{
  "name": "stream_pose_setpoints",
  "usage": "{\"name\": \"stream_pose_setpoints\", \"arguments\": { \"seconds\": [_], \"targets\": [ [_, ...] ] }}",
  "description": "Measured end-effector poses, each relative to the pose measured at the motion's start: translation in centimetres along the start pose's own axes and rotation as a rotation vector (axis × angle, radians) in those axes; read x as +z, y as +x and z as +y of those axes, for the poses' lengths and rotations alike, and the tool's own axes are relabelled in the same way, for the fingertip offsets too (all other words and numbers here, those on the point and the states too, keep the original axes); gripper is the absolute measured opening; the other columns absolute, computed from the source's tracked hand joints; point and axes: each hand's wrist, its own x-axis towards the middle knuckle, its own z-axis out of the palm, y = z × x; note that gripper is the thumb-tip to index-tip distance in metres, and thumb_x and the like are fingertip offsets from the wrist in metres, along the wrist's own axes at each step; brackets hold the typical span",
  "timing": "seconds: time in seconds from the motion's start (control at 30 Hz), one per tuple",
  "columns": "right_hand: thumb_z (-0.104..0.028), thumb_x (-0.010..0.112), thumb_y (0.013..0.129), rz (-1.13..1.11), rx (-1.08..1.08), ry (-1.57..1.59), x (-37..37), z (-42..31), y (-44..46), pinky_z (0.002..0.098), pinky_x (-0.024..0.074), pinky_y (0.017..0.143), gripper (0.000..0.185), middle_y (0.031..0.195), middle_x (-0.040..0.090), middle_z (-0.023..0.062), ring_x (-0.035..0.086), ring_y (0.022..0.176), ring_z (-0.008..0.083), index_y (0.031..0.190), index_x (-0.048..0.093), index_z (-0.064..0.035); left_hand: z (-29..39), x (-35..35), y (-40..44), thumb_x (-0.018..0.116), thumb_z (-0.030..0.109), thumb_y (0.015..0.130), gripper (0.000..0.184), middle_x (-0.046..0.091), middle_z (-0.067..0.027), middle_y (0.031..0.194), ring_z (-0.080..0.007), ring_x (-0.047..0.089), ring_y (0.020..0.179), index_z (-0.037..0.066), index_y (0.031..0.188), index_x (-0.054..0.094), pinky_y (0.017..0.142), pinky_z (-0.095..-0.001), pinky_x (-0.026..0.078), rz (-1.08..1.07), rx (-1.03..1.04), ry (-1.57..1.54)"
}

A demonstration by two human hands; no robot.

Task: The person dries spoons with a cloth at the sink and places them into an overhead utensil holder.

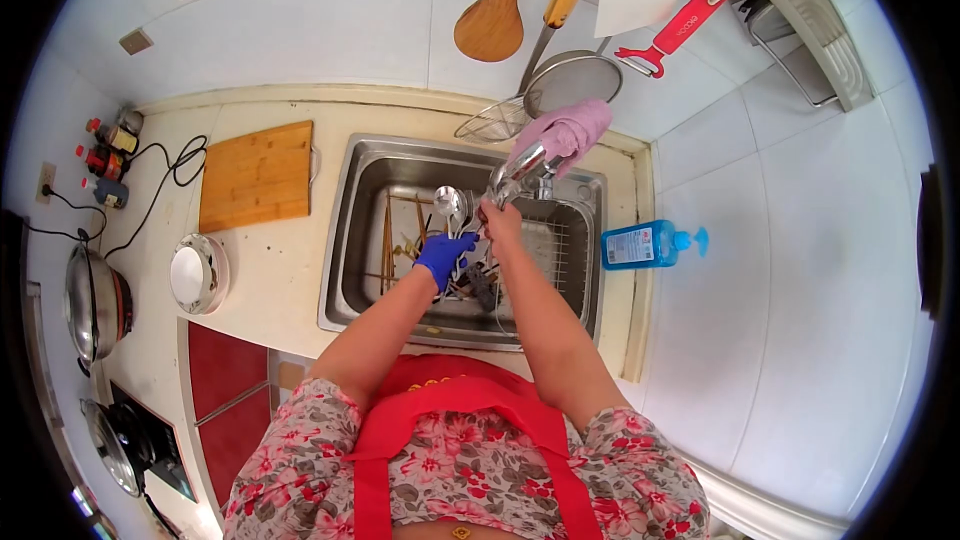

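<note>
Over the steel sink, my left hand wears a blue glove and is closed around several metal spoons, their bowls pointing up. My right hand is bare and closed at the upper ends of the spoons, just below the faucet; what its fingers grip is too small to make out. A pink cloth is draped over the faucet. Chopsticks and other dark utensils lie in the basin below my hands.
A wire rack is in the sink's right side. Blue soap bottle lies right of it. To the left are a cutting board, stacked bowls, sauce bottles and a pan. Utensils hang above.
</note>
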Motion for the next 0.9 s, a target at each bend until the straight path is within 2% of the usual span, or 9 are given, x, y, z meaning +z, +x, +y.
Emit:
{"name": "stream_pose_setpoints", "arguments": {
  "seconds": [0.17, 0.27, 0.33, 0.4, 0.47, 0.6, 0.67, 0.77, 0.9],
  "targets": [
    [-0.018, 0.059, 0.079, 0.064, -0.002, 0.039, 0.9, -0.3, -0.5, 0.0237, 0.0258, 0.035, 0.015, 0.058, 0.052, 0.0028, 0.039, 0.040, 0.0090, 0.078, 0.053, -0.0045, -0.2, -0.3, 0.8, 0.065, 0.023, 0.076, 0.018, 0.056, -0.0016, 0.065, -0.0078, 0.046, 0.049, 0.006, 0.079, 0.060, 0.041, -0.0209, 0.032, 0.040, -0.014, -0.048],
    [-0.019, 0.059, 0.080, 0.025, 0.147, 0.115, 1.9, -0.2, -1.6, 0.0277, 0.0345, 0.043, 0.020, 0.066, 0.053, 0.0050, 0.045, 0.050, 0.0120, 0.085, 0.056, -0.0003, -0.4, -0.4, 2.3, 0.067, 0.026, 0.073, 0.020, 0.055, -0.0006, 0.063, -0.0090, 0.044, 0.048, 0.007, 0.078, 0.061, 0.045, -0.0214, 0.034, 0.067, 0.003, -0.040],
    [-0.019, 0.058, 0.080, -0.066, 0.066, 0.215, 2.4, 0.7, -1.4, 0.0247, 0.0319, 0.039, 0.016, 0.058, 0.051, 0.0023, 0.042, 0.043, 0.0105, 0.074, 0.056, -0.0043, -0.1, 0.2, 2.3, 0.066, 0.027, 0.074, 0.021, 0.057, -0.0007, 0.065, -0.0091, 0.045, 0.049, 0.007, 0.079, 0.061, 0.046, -0.0215, 0.034, 0.070, 0.033, -0.094],
    [-0.021, 0.058, 0.080, -0.117, 0.071, 0.172, 1.2, 0.3, -0.9, 0.0233, 0.0366, 0.043, 0.018, 0.058, 0.051, 0.0021, 0.045, 0.046, 0.0102, 0.072, 0.057, -0.0045, 0.4, 0.6, 1.9, 0.066, 0.027, 0.074, 0.022, 0.058, -0.0007, 0.067, -0.0092, 0.046, 0.051, 0.007, 0.080, 0.061, 0.047, -0.0217, 0.035, 0.075, 0.059, -0.144],
    [-0.022, 0.059, 0.080, -0.189, 0.018, -0.024, 0.4, -1.3, -1.1, 0.0222, 0.0393, 0.045, 0.019, 0.058, 0.051, 0.0021, 0.047, 0.048, 0.0103, 0.073, 0.057, -0.0040, 1.1, 0.6, 1.1, 0.064, 0.026, 0.076, 0.021, 0.059, -0.0003, 0.071, -0.0093, 0.048, 0.056, 0.007, 0.084, 0.061, 0.050, -0.0230, 0.038, 0.076, 0.017, 0.054],
    [-0.023, 0.058, 0.081, -0.200, -0.015, -0.025, -0.4, -2.4, -0.6, 0.0213, 0.0409, 0.046, 0.021, 0.056, 0.049, 0.0015, 0.049, 0.049, 0.0103, 0.072, 0.057, -0.0035, -0.7, -1.0, 3.1, 0.063, 0.027, 0.078, 0.023, 0.059, -0.0003, 0.075, -0.0095, 0.049, 0.059, 0.007, 0.087, 0.061, 0.052, -0.0229, 0.039, 0.007, 0.085, -0.006],
    [-0.022, 0.056, 0.083, -0.332, 0.067, -0.060, -1.2, -2.6, 0.0, 0.0233, 0.0410, 0.046, 0.020, 0.064, 0.054, 0.0036, 0.048, 0.051, 0.0106, 0.081, 0.054, -0.0017, -0.7, -1.2, 3.4, 0.062, 0.030, 0.078, 0.025, 0.059, -0.0008, 0.074, -0.0095, 0.048, 0.057, 0.008, 0.088, 0.060, 0.049, -0.0231, 0.037, 0.056, 0.054, -0.087],
    [-0.021, 0.056, 0.083, -0.347, 0.081, -0.027, -1.4, -3.2, 0.0, 0.0233, 0.0433, 0.049, 0.019, 0.065, 0.055, 0.0045, 0.052, 0.054, 0.0117, 0.082, 0.054, -0.0016, 0.1, -1.1, 3.2, 0.063, 0.026, 0.079, 0.020, 0.057, -0.0016, 0.069, -0.0077, 0.044, 0.049, 0.007, 0.084, 0.058, 0.041, -0.0222, 0.034, 0.047, -0.027, -0.113],
    [-0.019, 0.057, 0.082, -0.346, 0.055, -0.050, -2.0, -3.8, 0.2, 0.0225, 0.0446, 0.051, 0.018, 0.066, 0.056, 0.0049, 0.054, 0.057, 0.0122, 0.083, 0.056, -0.0010, 0.8, -0.9, 3.1, 0.064, 0.027, 0.078, 0.021, 0.057, -0.0015, 0.070, -0.0077, 0.043, 0.047, 0.007, 0.084, 0.059, 0.040, -0.0215, 0.034, 0.053, -0.045, -0.039]
  ]
}}
